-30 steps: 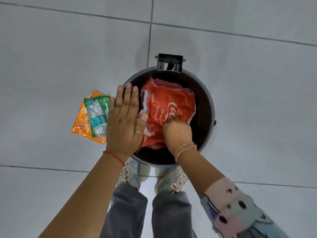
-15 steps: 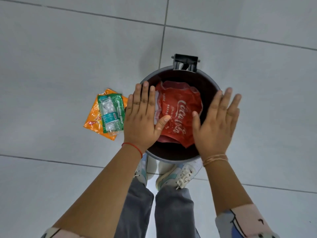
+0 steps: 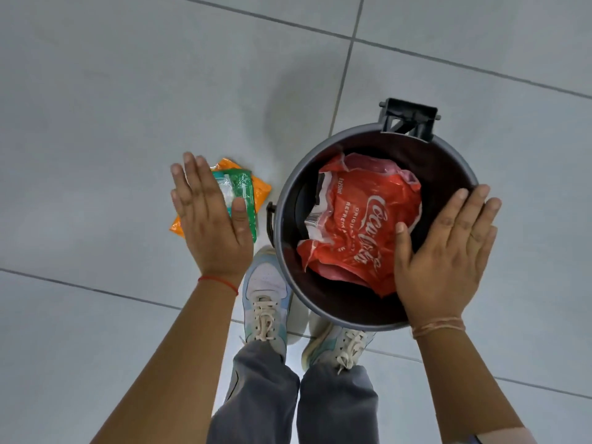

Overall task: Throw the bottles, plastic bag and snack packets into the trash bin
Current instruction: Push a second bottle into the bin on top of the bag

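Observation:
A round grey trash bin stands open on the tiled floor, with a crumpled red plastic bag lying inside it. Left of the bin, a green snack packet rests on an orange snack packet on the floor. My left hand hovers flat over these packets, fingers apart, holding nothing. My right hand is spread above the bin's right rim, empty. No bottle is visible.
My two feet in pale sneakers stand right in front of the bin. A black hinge bracket sticks up at the bin's far rim. Grey floor tiles surround everything.
My right hand let go of the red bag and lifted out of the bin to its right rim. My left hand moved left from the bin's edge to above the packets.

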The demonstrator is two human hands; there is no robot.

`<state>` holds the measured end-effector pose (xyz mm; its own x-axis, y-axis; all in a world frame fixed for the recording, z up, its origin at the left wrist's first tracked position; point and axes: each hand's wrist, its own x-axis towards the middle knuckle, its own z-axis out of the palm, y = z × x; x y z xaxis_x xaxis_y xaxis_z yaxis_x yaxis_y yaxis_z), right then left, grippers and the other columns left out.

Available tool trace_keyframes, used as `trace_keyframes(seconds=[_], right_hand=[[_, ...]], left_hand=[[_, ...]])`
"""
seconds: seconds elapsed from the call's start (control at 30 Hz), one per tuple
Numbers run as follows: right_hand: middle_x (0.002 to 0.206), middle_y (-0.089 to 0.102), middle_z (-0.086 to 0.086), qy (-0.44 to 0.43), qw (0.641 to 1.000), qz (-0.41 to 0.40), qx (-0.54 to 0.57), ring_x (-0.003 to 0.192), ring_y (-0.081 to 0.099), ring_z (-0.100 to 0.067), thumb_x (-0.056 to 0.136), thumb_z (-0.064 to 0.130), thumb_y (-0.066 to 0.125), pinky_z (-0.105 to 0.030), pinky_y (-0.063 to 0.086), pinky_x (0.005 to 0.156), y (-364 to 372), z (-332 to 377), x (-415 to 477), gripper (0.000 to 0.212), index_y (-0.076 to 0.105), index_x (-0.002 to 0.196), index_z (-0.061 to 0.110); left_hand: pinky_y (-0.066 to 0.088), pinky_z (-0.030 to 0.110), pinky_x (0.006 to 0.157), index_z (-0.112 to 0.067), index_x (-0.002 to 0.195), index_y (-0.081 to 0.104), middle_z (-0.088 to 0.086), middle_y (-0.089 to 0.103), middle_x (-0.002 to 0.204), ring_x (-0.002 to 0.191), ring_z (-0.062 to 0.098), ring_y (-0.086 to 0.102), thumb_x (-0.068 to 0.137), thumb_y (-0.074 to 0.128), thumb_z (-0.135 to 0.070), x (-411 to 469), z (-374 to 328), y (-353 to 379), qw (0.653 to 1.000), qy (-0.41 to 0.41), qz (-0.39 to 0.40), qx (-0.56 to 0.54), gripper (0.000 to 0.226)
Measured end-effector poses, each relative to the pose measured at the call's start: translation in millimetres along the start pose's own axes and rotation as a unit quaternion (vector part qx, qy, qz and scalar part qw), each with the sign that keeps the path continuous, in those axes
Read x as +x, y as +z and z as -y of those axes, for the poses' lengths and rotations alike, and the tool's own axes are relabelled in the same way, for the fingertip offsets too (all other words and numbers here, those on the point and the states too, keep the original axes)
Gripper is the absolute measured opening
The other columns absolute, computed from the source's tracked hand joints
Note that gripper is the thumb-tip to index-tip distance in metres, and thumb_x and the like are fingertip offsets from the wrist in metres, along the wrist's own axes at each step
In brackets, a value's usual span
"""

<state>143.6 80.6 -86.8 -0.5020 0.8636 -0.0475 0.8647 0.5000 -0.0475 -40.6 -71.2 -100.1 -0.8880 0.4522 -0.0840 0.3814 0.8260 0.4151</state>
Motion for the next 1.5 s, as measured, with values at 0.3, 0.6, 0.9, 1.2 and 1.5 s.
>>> trace_keyframes(seconds=[0.3, 0.6, 0.9, 1.2, 1.5], right_hand=[[0.152, 0.01, -0.024, -0.001, 0.999, -0.006, -0.031, 0.141, 0.005, -0.035, 0.095, 0.042, 0.044, -0.039, 0.002, 0.115, 3.9, -1.0, -1.0, 0.075, 0.01, 0.144, -0.002], [0.152, 0.012, -0.024, 0.013, 0.999, -0.01, -0.034, 0.141, 0.006, -0.034, 0.093, 0.039, 0.045, -0.038, 0.002, 0.115, 3.1, 1.1, 0.9, 0.074, 0.011, 0.144, -0.002], [0.152, 0.016, -0.021, 0.02, 1.0, -0.011, -0.011, 0.14, 0.008, -0.031, 0.095, 0.038, 0.039, -0.037, 0.002, 0.115, 0.6, 3.4, 1.7, 0.068, 0.013, 0.144, -0.001], [0.151, 0.021, -0.019, 0.025, 0.999, -0.028, 0.028, 0.14, 0.012, -0.029, 0.093, 0.027, 0.046, -0.039, 0.009, 0.115, 1.0, 0.0, 1.9, 0.063, 0.02, 0.143, -0.001], [0.15, 0.023, -0.019, 0.029, 0.998, -0.032, 0.041, 0.14, 0.015, -0.03, 0.093, 0.027, 0.047, -0.04, 0.011, 0.114, 0.2, 0.6, 1.9, 0.063, 0.021, 0.143, -0.001]], left_hand=[[-0.001, 0.058, 0.111, -0.034, 0.143, 0.007, 0.017, -0.01, 0.154, 0.139, 0.037, -0.013, 0.098, 0.029, -0.031, -23.6, 58.2, 80.5, 0.954, -0.147, 0.23, 0.122, 0.051], [0.019, 0.046, 0.115, -0.022, 0.138, 0.036, 0.022, -0.008, 0.152, 0.14, 0.037, 0.003, 0.092, 0.046, -0.003, -10.9, 39.8, 56.6, 0.98, -0.159, 0.113, -0.041, 0.051], [0.03, 0.023, 0.11, -0.018, 0.132, 0.037, 0.044, 0.002, 0.14, 0.139, 0.037, 0.009, 0.09, 0.049, -0.007, -40.7, -102.3, -52.9, 0.986, 0.114, -0.059, -0.108, 0.044], [0.042, 0.043, 0.101, -0.034, 0.143, 0.014, 0.015, -0.026, 0.15, 0.138, 0.035, 0.018, 0.092, 0.04, -0.006, -54.5, -134.5, 42.4, 0.956, -0.008, 0.293, -0.023, 0.064], [0.02, 0.056, 0.112, -0.026, 0.133, 0.043, 0.018, -0.01, 0.153, 0.138, 0.041, 0.009, 0.087, 0.05, -0.013, -39.7, -132.2, 57.1, 0.969, 0.026, 0.24, -0.054, 0.048]])
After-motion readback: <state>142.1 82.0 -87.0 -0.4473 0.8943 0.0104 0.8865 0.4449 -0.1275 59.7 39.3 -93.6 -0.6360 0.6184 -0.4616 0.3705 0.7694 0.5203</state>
